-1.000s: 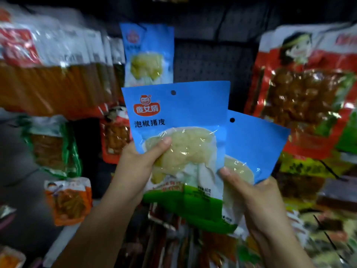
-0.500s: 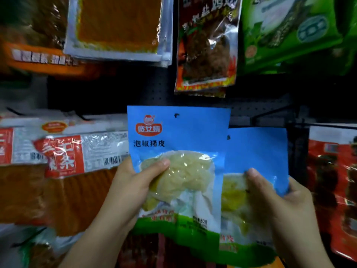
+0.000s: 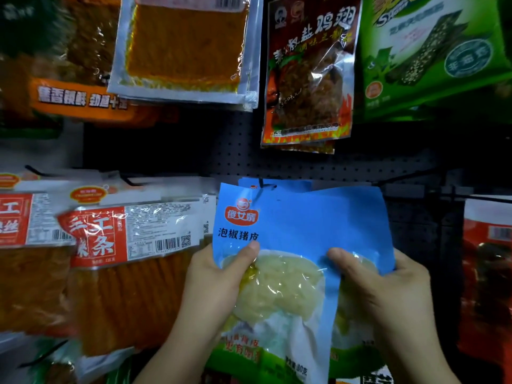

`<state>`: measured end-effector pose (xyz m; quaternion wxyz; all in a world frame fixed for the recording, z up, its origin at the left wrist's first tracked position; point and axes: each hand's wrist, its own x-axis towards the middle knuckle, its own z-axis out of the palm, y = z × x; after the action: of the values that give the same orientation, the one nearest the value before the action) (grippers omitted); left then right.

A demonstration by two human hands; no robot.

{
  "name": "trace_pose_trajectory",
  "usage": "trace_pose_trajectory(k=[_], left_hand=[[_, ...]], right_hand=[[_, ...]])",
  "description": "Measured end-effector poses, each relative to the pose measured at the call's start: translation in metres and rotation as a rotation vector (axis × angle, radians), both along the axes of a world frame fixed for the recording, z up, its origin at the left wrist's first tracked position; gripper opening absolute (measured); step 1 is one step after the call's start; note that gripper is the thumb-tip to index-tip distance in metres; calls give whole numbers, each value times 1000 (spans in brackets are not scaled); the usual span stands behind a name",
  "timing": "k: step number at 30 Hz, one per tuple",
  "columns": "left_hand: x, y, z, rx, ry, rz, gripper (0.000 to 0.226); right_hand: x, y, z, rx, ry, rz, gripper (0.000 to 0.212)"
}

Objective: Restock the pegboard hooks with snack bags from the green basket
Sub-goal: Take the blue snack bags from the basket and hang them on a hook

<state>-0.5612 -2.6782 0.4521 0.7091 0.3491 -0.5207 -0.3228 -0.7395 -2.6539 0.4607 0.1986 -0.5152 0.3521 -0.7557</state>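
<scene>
From my feed, the front bag [image 3: 279, 273] covered most of the rear bag [image 3: 357, 217], and its bottom ran off the lower edge. I couldn't tell whether the hook [image 3: 260, 187] sat through either hole. Both thumbs hid part of the printing; the fingers were behind the bags, out of sight. The left hand [image 3: 213, 289] and right hand [image 3: 388, 297] were cut at the forearm. The red packs [image 3: 116, 234] at left were smeared, small text unreadable. The green pack [image 3: 432, 51] ran off the top right.
</scene>
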Motion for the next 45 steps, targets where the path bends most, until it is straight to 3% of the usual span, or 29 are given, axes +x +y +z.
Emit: trace_pose_trajectory(k=[3, 6, 10, 14, 19, 22, 29, 45], left_hand=[[5, 3, 0, -19, -9, -22, 7], [16, 8, 11, -154, -59, -14, 20], [22, 10, 34, -280, 15, 90, 33], [21, 6, 52, -359, -45, 252, 21], [21, 8, 74, -487, -110, 303, 24], [21, 8, 80, -495, -152, 328, 24], [26, 3, 87, -441, -141, 314, 23], [28, -9, 91, -362, -145, 262, 25]], right_hand=[[6, -4, 4, -3, 57, 22, 17], [8, -3, 8, -34, 74, 14, 30], [13, 1, 13, -34, 58, 70, 36], [15, 4, 20, -46, 40, 68, 36], [15, 6, 24, -13, 61, 50, 27], [15, 7, 20, 16, 75, 61, 17], [15, 1, 18, 86, 87, 73, 36], [13, -10, 12, 97, 45, 98, 40]])
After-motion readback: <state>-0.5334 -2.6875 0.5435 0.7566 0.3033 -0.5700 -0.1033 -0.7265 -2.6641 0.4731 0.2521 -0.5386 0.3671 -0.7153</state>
